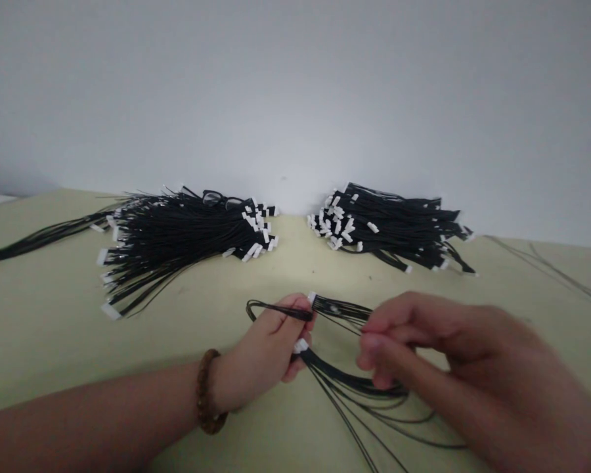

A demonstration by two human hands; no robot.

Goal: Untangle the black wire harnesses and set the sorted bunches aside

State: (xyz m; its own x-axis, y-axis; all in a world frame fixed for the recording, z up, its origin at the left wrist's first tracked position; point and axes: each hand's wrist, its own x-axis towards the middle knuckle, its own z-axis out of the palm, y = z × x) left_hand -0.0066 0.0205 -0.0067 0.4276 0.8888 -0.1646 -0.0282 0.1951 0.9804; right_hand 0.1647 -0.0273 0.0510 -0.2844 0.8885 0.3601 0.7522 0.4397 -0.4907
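Note:
A black wire harness (pixel 339 374) with white plug connectors is between my hands, above the table. My left hand (pixel 280 338) is closed around it. One white connector (pixel 312 298) sticks up past its fingertips, and another white connector (pixel 301 345) shows lower, by the palm. A loop of wires (pixel 276 306) bends back over the thumb. My right hand (pixel 438 355) is slightly blurred, its thumb and forefinger pinched at the wires running from the upper connector. Loose wires fan out below toward the front edge of the picture.
Behind on the yellow-green table (pixel 256 282) lies a big pile of black harnesses (pixel 177 230) at left, with eyeglasses (pixel 221 200) on top. A second harness pile (pixel 394 223) lies at right. Thin loose wires (pixel 546 263) lie far right. A pale wall (pixel 295 92) rises behind.

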